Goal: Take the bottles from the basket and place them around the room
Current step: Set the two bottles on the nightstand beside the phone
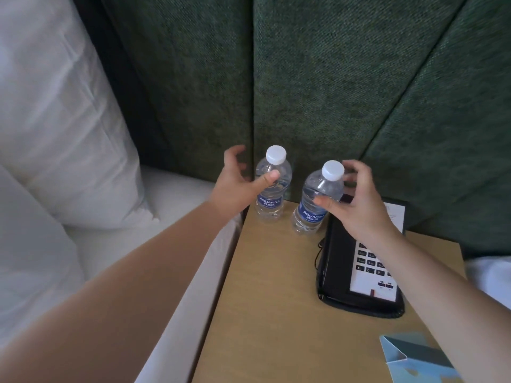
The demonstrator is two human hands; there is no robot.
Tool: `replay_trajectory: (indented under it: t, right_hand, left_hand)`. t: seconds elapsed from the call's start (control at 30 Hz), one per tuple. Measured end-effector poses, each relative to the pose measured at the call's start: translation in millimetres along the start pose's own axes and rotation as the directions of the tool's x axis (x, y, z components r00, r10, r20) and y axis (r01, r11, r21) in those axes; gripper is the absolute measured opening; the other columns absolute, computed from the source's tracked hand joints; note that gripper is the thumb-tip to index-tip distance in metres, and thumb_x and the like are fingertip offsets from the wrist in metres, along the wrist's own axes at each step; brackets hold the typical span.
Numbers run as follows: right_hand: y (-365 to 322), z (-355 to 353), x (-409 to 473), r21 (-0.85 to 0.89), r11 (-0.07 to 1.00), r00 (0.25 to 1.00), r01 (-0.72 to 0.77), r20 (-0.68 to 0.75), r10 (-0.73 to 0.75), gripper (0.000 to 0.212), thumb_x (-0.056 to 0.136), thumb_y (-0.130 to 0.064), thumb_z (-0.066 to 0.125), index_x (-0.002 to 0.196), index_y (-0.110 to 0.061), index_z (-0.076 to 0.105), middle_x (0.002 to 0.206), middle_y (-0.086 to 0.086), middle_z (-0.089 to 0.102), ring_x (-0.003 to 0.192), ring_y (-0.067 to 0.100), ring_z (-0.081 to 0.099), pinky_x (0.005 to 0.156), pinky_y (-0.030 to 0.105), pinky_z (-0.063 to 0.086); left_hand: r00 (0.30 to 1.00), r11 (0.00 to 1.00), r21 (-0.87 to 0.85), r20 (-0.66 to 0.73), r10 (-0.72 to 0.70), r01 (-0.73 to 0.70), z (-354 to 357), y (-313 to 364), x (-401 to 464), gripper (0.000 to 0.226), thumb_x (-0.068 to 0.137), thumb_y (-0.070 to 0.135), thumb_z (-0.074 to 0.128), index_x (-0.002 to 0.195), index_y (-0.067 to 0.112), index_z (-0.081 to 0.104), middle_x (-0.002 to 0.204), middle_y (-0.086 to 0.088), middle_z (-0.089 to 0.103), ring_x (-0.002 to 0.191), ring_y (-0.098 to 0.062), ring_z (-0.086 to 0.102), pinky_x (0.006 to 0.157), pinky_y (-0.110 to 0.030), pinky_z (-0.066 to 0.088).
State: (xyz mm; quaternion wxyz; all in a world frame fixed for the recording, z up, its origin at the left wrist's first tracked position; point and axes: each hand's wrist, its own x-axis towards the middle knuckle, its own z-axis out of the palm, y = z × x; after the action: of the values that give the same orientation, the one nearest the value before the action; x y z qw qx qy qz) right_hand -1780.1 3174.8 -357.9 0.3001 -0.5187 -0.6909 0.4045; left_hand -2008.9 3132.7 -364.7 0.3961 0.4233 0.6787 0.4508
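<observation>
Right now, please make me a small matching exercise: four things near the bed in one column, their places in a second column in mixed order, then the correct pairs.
Things:
1. left water bottle
2. telephone
3. white pillow
4. blue card

Places:
A. on the bed, left of the nightstand
B. near front right corner of the nightstand
C. right of the bottles, under the right hand
D. back left corner of the nightstand

Pairs: 1-D, 2-C, 3-A, 4-B

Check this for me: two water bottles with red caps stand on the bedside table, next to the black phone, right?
Not quite: the caps are white, not red, as the head view shows. The two water bottles do stand on the bedside table, next to the black phone.
</observation>
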Motion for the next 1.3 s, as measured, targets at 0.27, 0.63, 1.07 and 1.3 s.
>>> replay_trajectory:
  t: [0.27,0.63,1.07,1.3]
  right_hand:
    - [-8,11,4,0.055,0.996,0.993,-0.07,-0.096,0.075,0.059,0.064,-0.037,0.084,0.105,-0.024,0.044,0.1,-0.017,0.055,0.099,0.014,0.06,0.08,0.049,0.055]
    - [-13,25,18,-0.006,1.0,0.982,0.003,-0.19,-0.004,0.052,0.071,-0.032,0.081,0.109,-0.013,0.05,0.118,0.008,0.047,0.101,0.02,0.056,0.088,0.032,0.047]
    - [-13,22,19,-0.051,0.999,0.99,-0.005,-0.143,-0.003,0.057,0.075,-0.031,0.078,0.121,-0.014,0.049,0.125,0.007,0.051,0.108,0.018,0.054,0.09,0.03,0.044]
    - [-27,-5,4,-0.06,0.998,0.998,-0.02,-0.065,0.016,0.063,0.086,-0.043,0.063,0.14,-0.021,0.039,0.141,0.002,0.045,0.128,0.014,0.043,0.098,0.025,0.032]
  left_hand:
    - [0.995,0.988,-0.113,-0.009,-0.104,0.102,20,-1,7,0.062,0.053,0.06,0.079,0.1,0.031,0.053,0.107,0.0,0.067,0.103,-0.017,0.066,0.086,-0.047,0.057]
    - [0.988,0.986,-0.067,-0.017,-0.152,0.151,20,2,11,0.083,0.039,0.068,0.078,0.106,0.026,0.052,0.107,-0.002,0.066,0.097,-0.016,0.067,0.08,-0.045,0.059]
    - [0.991,0.984,0.154,-0.112,-0.074,0.091,24,2,20,0.057,0.066,0.06,0.078,0.106,0.029,0.053,0.096,0.011,0.064,0.085,0.0,0.06,0.061,-0.018,0.043]
    - [0.994,0.985,0.163,-0.098,-0.049,0.064,13,24,-18,0.096,0.071,0.07,0.066,0.15,0.026,0.034,0.149,0.004,0.045,0.136,-0.016,0.043,0.104,-0.027,0.034]
